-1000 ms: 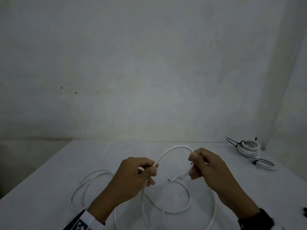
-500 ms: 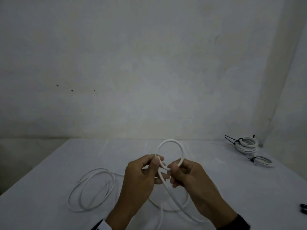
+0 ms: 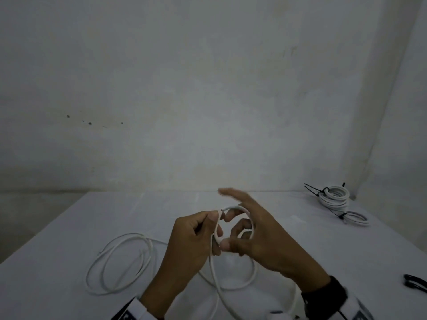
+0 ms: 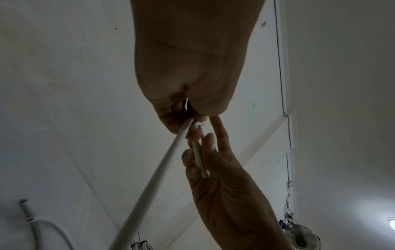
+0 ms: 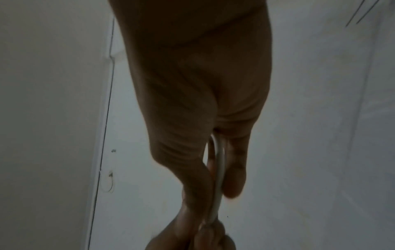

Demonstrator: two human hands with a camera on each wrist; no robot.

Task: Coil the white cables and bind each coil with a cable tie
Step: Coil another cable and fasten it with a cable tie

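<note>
First loop of a coil being formed above the bench (image 3: 288, 229). The left hand (image 3: 196, 239) pinches the white cable (image 3: 233, 285) between thumb and fingers where the small loop (image 3: 238, 207) closes on itself. The right hand (image 3: 261, 229) has its fingers threaded through that loop, the index finger stretched out straight toward 12 o'clock; its grip is loose and spread, shaping the loop, not clamping it. The cable's slack trails down to the bench and lies in wide curves toward 9 o'clock. Two finished coils (image 3: 335, 197), bound with black ties, rest near the wall at 2 o'clock; more black cable ties (image 3: 416, 282) lie at 4 o'clock. Risk: with only one pinch securing it, the springy loop may pop open if the left thumb eases; the trailing slack may also twist or snag as it is drawn in.
</note>
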